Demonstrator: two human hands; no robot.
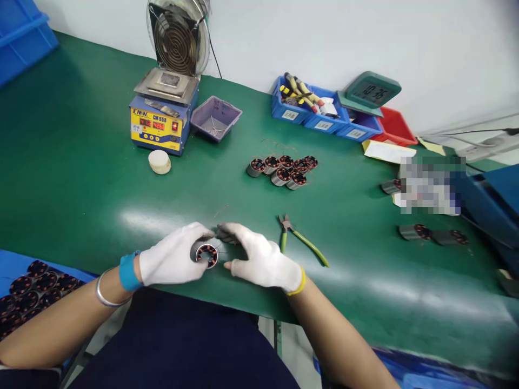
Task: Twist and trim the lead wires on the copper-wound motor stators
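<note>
1. Fingers and thumb of the left hand (174, 256) are gripping one wound core (207, 249) by its metal side; it is sitting between the hands, near the front edge of the green bench (93, 189).
2. That core is probably feeling dense for its bulk, stiff in its shell and slightly slippery against glove fabric; its fine wire ends are looking fragile, so the smooth outer wall is offering the safest hold.
3. Right hand (263, 259) is holding thumb and fingers apart just beside the core; whether a fingertip is touching a wire, I cannot tell.
4. Counting from the left, one blue tray (12, 257) is carrying many stacked cores (29, 300), too overlapped to number.
5. One heater unit (158, 129) is standing farther back, with one white block (159, 162) before it and one purple tray (217, 107) beside it.
6. Seven clustered cores (280, 177) are standing mid-bench; one pair of cutters (285, 223) is lying nearer.
7. Three blue bins (322, 126) and one red bin (399, 127) are lining the back, one clock (373, 89) leaning above.
8. Three separate cores (409, 232) are lying at right.
</note>
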